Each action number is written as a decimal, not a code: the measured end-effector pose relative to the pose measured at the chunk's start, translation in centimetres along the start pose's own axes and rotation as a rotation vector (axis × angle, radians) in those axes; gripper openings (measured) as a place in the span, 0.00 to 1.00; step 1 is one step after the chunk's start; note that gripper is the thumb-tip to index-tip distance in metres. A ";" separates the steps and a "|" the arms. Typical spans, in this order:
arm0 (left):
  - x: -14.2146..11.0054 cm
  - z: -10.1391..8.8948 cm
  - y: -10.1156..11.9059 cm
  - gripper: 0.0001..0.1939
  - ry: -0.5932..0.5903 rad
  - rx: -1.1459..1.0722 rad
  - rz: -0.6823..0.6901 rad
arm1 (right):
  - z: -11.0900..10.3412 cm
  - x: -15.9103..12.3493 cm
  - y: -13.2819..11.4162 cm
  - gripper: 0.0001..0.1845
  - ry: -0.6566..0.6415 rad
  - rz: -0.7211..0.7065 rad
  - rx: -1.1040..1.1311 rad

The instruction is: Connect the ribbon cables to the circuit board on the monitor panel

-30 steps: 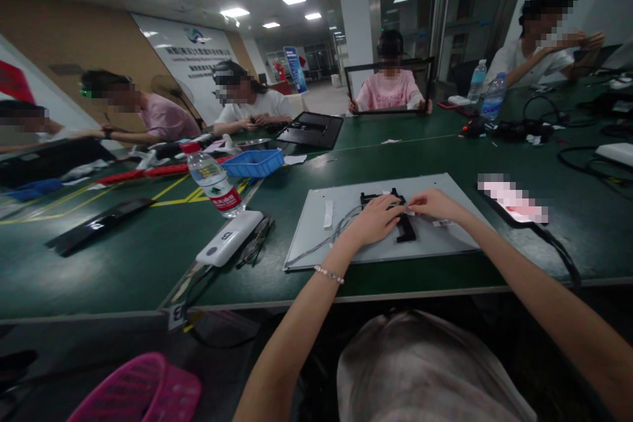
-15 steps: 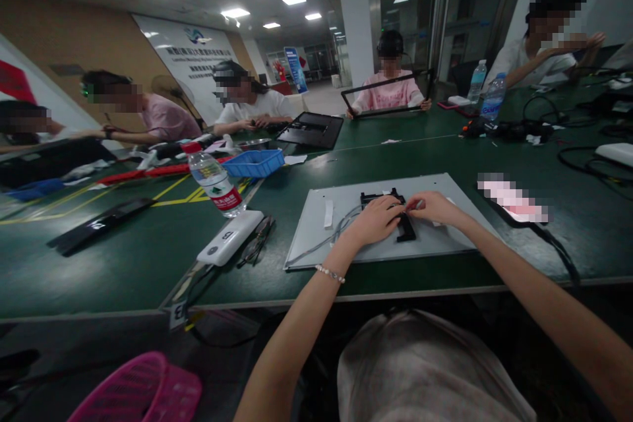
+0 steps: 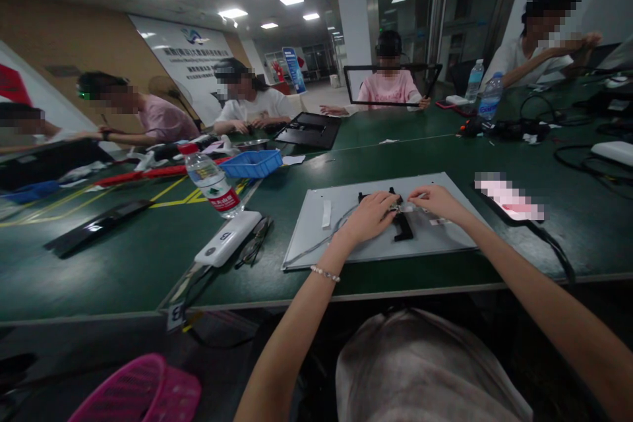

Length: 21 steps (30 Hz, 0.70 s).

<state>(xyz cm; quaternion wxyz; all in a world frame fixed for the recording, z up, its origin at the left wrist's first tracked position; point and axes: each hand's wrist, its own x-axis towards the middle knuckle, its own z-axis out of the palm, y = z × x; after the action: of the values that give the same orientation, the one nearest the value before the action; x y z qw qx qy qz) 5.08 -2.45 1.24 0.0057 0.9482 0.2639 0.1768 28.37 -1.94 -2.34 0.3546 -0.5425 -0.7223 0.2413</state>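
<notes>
Both hands stay together over the black bracket (image 3: 401,224) on the grey panel (image 3: 445,241): left hand (image 3: 368,217) pressing, right hand (image 3: 432,201) now pinching a small clear strip (image 3: 413,208) (barely shifted, fiddly seating work).

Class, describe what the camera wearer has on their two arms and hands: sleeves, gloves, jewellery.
Both forearms are bare, with no sleeves in view, and neither hand is gloved. The left hand has a thin bracelet of small pale beads at its wrist. The right hand and its wrist show no jewellery.

Bare arms, beaded bracelet (image 3: 325,273), pale grey top (image 3: 425,369)
</notes>
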 end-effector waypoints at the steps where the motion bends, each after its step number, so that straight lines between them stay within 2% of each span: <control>1: 0.0 -0.3 -0.1 0.20 0.017 0.004 -0.023 | 0.0 0.0 0.0 0.12 0.004 -0.001 0.006; 6: -0.3 -2.3 -2.2 0.20 0.119 0.054 -0.110 | -0.2 -0.2 -0.3 0.11 -0.010 0.015 0.018; 11: -2.2 -3.6 -6.1 0.19 0.160 0.115 -0.241 | -0.3 -0.5 -0.6 0.12 -0.010 0.008 -0.002; 16: -5.2 -3.1 -10.3 0.18 0.177 0.083 -0.422 | -0.4 -0.7 -0.9 0.12 -0.019 0.007 -0.039; 21: -7.1 -2.4 -12.4 0.18 0.151 -0.032 -0.564 | -0.2 -0.5 -0.7 0.11 -0.001 -0.005 -0.074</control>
<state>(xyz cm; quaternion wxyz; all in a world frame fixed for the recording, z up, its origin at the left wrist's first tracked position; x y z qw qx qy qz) -7.57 4.45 -0.18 0.0499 0.8214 0.5137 0.2425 28.20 -2.67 -1.84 0.3345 -0.5536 -0.7321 0.2136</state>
